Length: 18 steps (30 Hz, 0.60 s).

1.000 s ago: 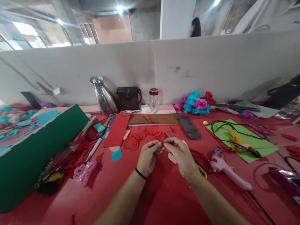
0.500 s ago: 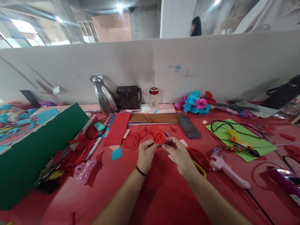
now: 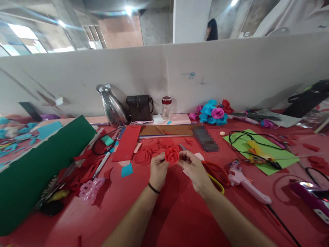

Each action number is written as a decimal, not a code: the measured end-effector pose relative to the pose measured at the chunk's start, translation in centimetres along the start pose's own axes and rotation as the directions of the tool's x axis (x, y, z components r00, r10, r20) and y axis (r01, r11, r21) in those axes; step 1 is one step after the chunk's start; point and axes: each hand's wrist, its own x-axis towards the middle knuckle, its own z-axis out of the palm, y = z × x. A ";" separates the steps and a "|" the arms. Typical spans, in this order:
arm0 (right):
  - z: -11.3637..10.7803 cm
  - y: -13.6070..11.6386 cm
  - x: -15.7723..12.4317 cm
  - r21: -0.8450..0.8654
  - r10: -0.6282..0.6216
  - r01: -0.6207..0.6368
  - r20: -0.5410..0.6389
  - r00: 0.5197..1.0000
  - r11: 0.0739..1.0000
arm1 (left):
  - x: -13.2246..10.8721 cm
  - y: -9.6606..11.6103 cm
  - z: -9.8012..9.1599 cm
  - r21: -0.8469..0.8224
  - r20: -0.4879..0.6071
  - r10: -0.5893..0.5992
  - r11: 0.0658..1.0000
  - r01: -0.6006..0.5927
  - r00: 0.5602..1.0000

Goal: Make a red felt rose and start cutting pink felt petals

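A red paper rose (image 3: 172, 155) is held up above the table between my two hands. My left hand (image 3: 158, 169) pinches its left side, a dark band round the wrist. On the other side, the fingers of my right hand (image 3: 191, 167) are bent and pressed at the flower's right edge. Behind the rose lie red cut petals (image 3: 144, 156) and a strip of red material (image 3: 127, 144). Scissors with red and yellow handles (image 3: 217, 173) lie partly hidden by my right hand.
A pink glue gun (image 3: 248, 187) with its cord lies at the right, near a green sheet (image 3: 262, 154). A green board (image 3: 43, 171) stands at the left. A steel jug (image 3: 113, 108), a black bag (image 3: 139, 108), a glass jar (image 3: 167, 109) and a paper flower bunch (image 3: 213, 112) line the wall.
The rose has tilted and turned slightly between my fingers, so its side shows more. Both hands stay nearly in place; the whole view has shifted slightly.
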 end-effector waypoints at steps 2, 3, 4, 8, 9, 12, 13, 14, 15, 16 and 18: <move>-0.2 -0.1 -0.1 -0.031 -0.078 0.076 -0.044 0.996 0.997 | 0.0 0.2 0.0 0.003 -0.027 -0.003 1.000 0.003 1.000; -0.3 -0.3 -0.3 -0.064 -0.137 0.133 -0.066 0.988 0.989 | 0.0 0.3 0.0 0.006 -0.044 -0.007 1.000 0.007 0.999; -0.3 -0.4 -0.5 -0.106 -0.199 0.190 -0.081 0.977 0.976 | 0.0 0.4 0.0 0.006 -0.060 -0.012 1.000 0.012 0.998; -0.4 -1.3 -1.5 -0.254 -0.366 0.346 -0.036 0.930 0.903 | 0.2 0.5 0.0 -0.025 -0.101 -0.049 0.999 0.046 0.994; -0.3 -1.5 -1.7 -0.283 -0.396 0.375 -0.019 0.918 0.883 | 0.3 0.4 -0.1 -0.035 -0.105 -0.056 0.998 0.053 0.993; -0.1 -1.9 -1.9 -0.348 -0.469 0.437 -0.008 0.883 0.829 | 0.5 0.0 -0.2 -0.023 -0.118 -0.059 0.998 0.057 0.991; -0.1 -1.9 -1.9 -0.358 -0.475 0.437 -0.020 0.880 0.825 | 0.5 -0.2 -0.3 -0.006 -0.122 -0.053 0.999 0.053 0.991; -0.1 -1.9 -1.8 -0.361 -0.471 0.429 -0.032 0.882 0.828 | 0.4 -0.3 -0.3 0.016 -0.124 -0.045 0.999 0.047 0.991; -0.1 -1.8 -1.7 -0.360 -0.462 0.418 -0.042 0.886 0.834 | 0.4 -0.3 -0.3 0.042 -0.124 -0.036 0.998 0.042 0.992; -0.1 -1.7 -1.7 -0.360 -0.456 0.410 -0.050 0.889 0.838 | 0.3 -0.3 -0.3 0.067 -0.121 -0.028 0.997 0.037 0.992; -0.2 -1.4 -1.6 -0.377 -0.460 0.410 -0.049 0.886 0.830 | 0.1 0.0 -0.2 0.109 -0.112 -0.017 0.994 0.029 0.994</move>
